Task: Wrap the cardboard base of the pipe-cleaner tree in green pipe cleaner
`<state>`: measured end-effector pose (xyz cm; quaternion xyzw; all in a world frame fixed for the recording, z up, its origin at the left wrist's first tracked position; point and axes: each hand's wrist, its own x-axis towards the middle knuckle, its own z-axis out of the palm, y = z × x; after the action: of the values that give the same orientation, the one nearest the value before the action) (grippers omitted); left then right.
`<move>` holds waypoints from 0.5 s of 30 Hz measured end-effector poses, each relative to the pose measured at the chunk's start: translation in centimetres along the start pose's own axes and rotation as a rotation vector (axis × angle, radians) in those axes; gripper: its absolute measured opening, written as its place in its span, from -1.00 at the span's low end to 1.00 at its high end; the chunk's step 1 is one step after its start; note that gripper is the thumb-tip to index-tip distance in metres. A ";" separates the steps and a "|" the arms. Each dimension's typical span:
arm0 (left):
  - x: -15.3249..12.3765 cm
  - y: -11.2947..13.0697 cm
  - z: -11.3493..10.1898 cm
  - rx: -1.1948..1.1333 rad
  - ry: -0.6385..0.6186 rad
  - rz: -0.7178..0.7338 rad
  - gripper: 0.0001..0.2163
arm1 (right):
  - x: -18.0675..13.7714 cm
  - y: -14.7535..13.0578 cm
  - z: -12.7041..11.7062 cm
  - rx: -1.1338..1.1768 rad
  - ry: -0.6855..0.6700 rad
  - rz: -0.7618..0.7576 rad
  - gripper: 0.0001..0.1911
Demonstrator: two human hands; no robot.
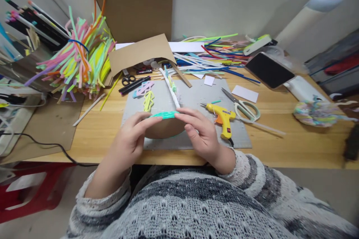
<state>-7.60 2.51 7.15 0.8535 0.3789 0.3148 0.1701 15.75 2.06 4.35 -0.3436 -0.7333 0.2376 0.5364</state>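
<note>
Both my hands hold a round brown cardboard piece (164, 129) whose upper edge is lined with a green pipe cleaner (165, 115). My left hand (130, 142) grips its left side, fingers curled over the green rim. My right hand (200, 130) pinches the right side, fingers pressed on the rim. The piece stands over a grey mat (193, 101). A white pipe cleaner (171, 89) runs up from behind the piece.
On the mat lie a yellow glue gun (223, 117), scissors (244, 106) and small pipe-cleaner shapes (147, 95). A big bundle of coloured pipe cleaners (81, 61) stands left, loose ones at the back (213, 56). A phone (269, 70) and folded cardboard (140, 54) lie nearby.
</note>
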 end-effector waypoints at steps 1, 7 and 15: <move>-0.1 0.0 0.0 0.000 0.004 0.001 -0.44 | 0.0 0.0 0.1 -0.010 -0.004 0.003 -0.65; -0.1 -0.2 0.1 -0.012 0.022 -0.007 -0.46 | 0.3 0.2 0.4 0.090 0.012 0.060 -0.68; -0.6 -0.5 0.0 -0.011 0.038 -0.029 -0.52 | -2.1 0.2 0.8 0.162 0.255 0.129 -0.59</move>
<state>-8.16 2.37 6.68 0.8408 0.3926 0.3307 0.1721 15.45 0.61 2.60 -0.3729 -0.6141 0.2846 0.6347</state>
